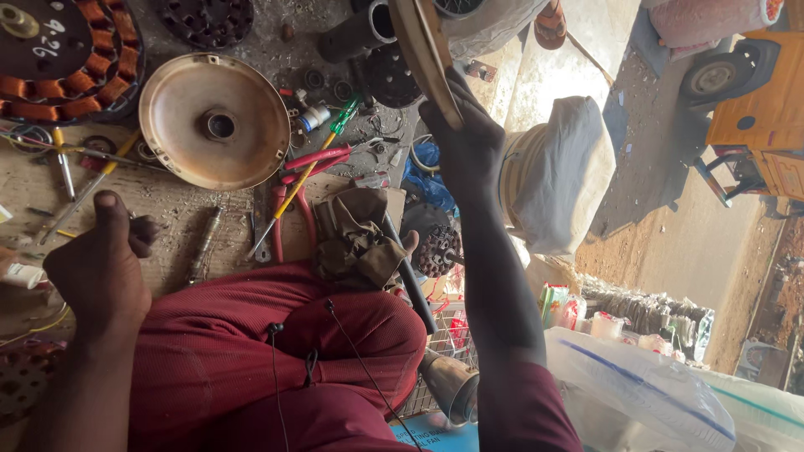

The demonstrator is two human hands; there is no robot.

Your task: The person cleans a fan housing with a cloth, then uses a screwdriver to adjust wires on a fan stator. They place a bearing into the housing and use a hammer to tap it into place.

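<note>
Right hand (469,146) grips a tan, rust-stained round cover (423,50) edge-on.

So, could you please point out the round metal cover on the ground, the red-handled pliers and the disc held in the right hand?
round metal cover (213,121): head view, on its dished face beside the hub.
red-handled pliers (322,156): head view, on a red handle.
disc (423,50): head view, on its tan rim above the right hand (469,146).

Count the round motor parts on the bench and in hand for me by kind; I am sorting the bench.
Beige round covers: 2, one on the bench, one in the right hand
Copper-wound stators: 1
Dark perforated discs: 1
Dark rotor: 1
Total: 5
</note>
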